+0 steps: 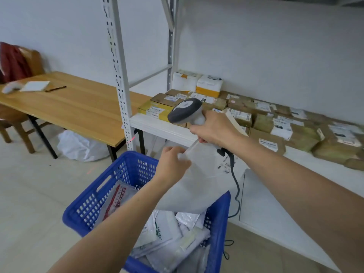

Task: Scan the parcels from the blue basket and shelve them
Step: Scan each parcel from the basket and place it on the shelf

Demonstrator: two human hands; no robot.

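A blue basket stands on the floor below me, filled with several white and grey mailer parcels. Above it hangs a large white mailer parcel with a printed label on its right side. My left hand pinches its upper left edge. My right hand grips the handle of a grey and white barcode scanner, and its fingers also touch the parcel's top edge. The scanner's black cable trails down to the floor.
A white metal shelf carries several brown and yellow boxes along the wall. A wooden table stands at the left with a notebook and a pen. A white bag lies under it, and a chair stands behind.
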